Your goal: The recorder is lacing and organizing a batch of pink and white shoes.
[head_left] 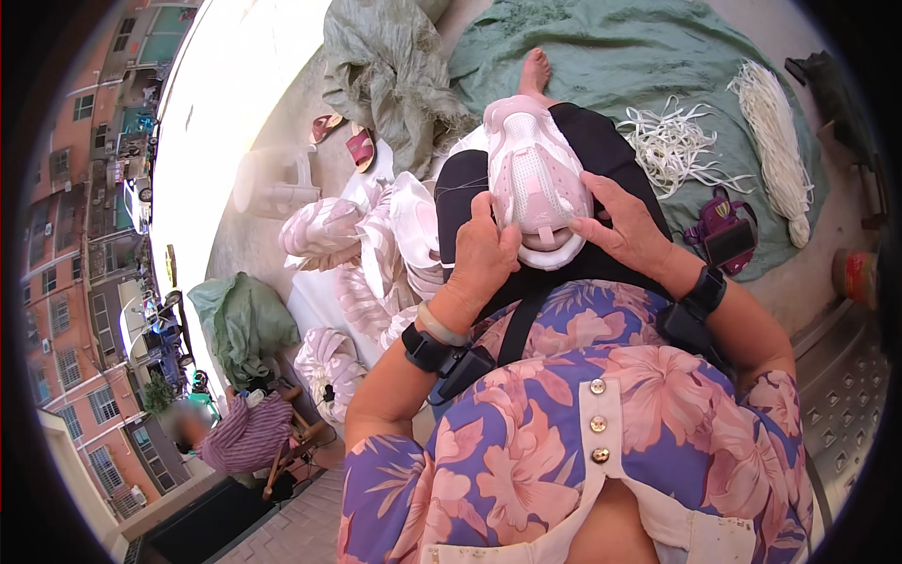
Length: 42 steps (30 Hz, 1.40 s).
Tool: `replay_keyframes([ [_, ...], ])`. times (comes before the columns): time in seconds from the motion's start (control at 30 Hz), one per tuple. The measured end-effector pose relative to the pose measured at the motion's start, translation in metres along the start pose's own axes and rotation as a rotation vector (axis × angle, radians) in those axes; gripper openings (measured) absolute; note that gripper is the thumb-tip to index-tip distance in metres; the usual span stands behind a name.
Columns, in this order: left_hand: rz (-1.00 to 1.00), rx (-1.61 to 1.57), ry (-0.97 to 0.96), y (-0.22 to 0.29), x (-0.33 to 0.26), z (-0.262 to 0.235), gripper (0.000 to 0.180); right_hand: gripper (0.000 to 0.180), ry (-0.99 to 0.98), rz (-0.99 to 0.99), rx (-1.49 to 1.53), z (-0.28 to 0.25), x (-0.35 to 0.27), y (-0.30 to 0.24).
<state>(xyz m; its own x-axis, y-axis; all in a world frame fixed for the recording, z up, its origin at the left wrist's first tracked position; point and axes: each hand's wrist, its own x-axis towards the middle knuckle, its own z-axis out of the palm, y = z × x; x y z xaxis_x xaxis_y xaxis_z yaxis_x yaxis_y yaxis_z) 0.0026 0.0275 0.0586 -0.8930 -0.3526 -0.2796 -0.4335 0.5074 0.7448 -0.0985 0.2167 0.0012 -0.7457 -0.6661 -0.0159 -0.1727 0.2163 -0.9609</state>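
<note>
A pink and white sneaker upper (536,179) lies on my lap with its tongue and collar end toward me. My left hand (484,249) holds its left side near the collar, the thumb against the edge. My right hand (625,226) grips the opposite side, with thumb and forefinger on the pink edge by the tongue. Fine pale thread (463,185) shows beside my left fingers, over my dark trouser leg. Left of my knee lie stacked pink and white sneaker uppers (362,235).
White laces (672,146) lie loose on a green sheet (601,42), beside a thick white lace bundle (772,141) and a purple pouch (723,230). Leftward are a clear plastic stool (272,179), red sandals (360,148), a green sack (242,320) and a seated person (249,432).
</note>
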Motion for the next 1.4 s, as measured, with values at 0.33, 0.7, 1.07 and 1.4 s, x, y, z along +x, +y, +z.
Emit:
replay_keyframes([
  [0.33, -0.034, -0.052, -0.231, -0.001, 0.024, -0.014, 0.053, 0.038, 0.014, -0.377, -0.605, 0.0, 0.03, 0.002],
  [0.7, -0.151, 0.04, -0.243, -0.015, 0.027, -0.014, 0.056, 0.047, -0.152, -0.258, -0.632, 0.013, 0.03, 0.005],
  [1.07, -0.161, 0.008, -0.265, -0.023, 0.033, -0.011, 0.059, 0.041, -0.047, -0.359, -0.663, 0.017, 0.029, -0.003],
  [1.4, -0.095, 0.006, -0.231, -0.018, 0.028, -0.001, 0.057, 0.04, 0.021, -0.387, -0.746, 0.015, 0.025, -0.006],
])
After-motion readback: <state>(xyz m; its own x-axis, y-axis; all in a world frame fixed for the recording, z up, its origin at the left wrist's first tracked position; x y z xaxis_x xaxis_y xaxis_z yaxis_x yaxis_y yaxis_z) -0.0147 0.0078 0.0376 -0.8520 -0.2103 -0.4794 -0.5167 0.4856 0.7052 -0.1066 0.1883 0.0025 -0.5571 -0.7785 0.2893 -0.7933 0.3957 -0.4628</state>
